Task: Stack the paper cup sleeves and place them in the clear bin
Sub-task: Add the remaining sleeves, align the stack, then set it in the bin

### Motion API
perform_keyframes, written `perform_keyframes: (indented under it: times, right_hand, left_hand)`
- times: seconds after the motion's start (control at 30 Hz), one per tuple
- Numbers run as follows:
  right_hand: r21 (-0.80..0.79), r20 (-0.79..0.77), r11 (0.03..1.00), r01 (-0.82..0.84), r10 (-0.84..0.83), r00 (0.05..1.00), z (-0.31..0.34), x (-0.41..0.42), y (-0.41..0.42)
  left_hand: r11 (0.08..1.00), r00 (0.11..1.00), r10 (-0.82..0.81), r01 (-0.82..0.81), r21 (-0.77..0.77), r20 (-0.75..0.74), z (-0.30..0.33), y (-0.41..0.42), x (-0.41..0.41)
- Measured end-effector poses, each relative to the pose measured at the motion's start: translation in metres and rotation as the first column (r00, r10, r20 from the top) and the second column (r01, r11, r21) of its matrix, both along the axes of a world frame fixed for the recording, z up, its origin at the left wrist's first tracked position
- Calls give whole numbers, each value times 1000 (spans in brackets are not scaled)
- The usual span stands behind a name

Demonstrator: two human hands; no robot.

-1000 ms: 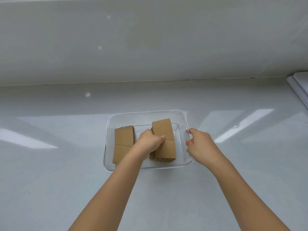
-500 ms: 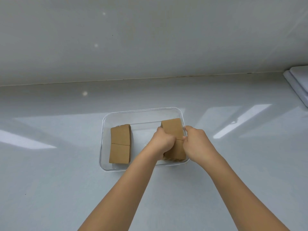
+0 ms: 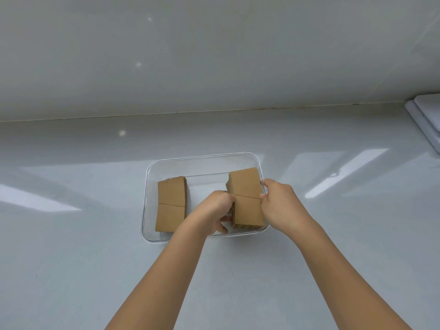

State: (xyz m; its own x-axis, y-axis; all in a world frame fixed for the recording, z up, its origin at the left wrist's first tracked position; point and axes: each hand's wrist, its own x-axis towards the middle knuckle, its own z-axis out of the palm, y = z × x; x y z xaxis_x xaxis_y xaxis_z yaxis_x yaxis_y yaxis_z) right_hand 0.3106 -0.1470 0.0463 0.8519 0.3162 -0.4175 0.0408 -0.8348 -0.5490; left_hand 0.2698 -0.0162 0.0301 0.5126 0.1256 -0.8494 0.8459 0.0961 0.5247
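Note:
A clear rectangular bin (image 3: 202,160) sits on the pale counter. Inside it are two stacks of brown paper cup sleeves. The left stack (image 3: 171,203) lies flat by the bin's left wall, untouched. The right stack (image 3: 246,198) stands against the right wall. My left hand (image 3: 214,210) is inside the bin, fingers closed on the right stack's left edge. My right hand (image 3: 278,203) grips that stack's right edge at the bin's right rim. Both hands squeeze the stack between them.
The glossy grey-white counter (image 3: 71,258) runs to a wall-like backsplash (image 3: 214,55) behind the bin. A white flat object (image 3: 426,115) lies at the far right edge.
My right hand moved from the bin's outer right rim onto the right stack. The stack shifted right against the bin's wall. My left hand kept its hold.

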Motion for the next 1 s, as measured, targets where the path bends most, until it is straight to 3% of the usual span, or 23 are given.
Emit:
perform_keyframes:
  times: [0.2, 0.43, 0.67, 0.83, 1.0]
  right_hand:
    - [-25, -1, 1000, -1, 1, 1000, -2, 1, 1]
    - [-105, 9, 994, -29, 30, 1000, -2, 0, 4]
    - [-162, 24, 985, -60, 64, 998, -3, 0, 7]
    - [-126, -5, 991, -37, 37, 999, -2, 1, 5]
    - [128, -172, 987, 93, -70, 983, 0, 4, -6]
  left_hand:
    - [972, 976, -206, 197, 127, 65, 4, -2, 6]
    - [947, 958, -265, 238, 215, 106, 3, -8, 9]
    - [898, 939, -345, 324, 298, 17, -4, -7, 15]
    - [932, 953, -300, 283, 225, 42, -2, -3, 14]
    - [983, 981, -180, 177, 50, 78, 7, 8, 7]
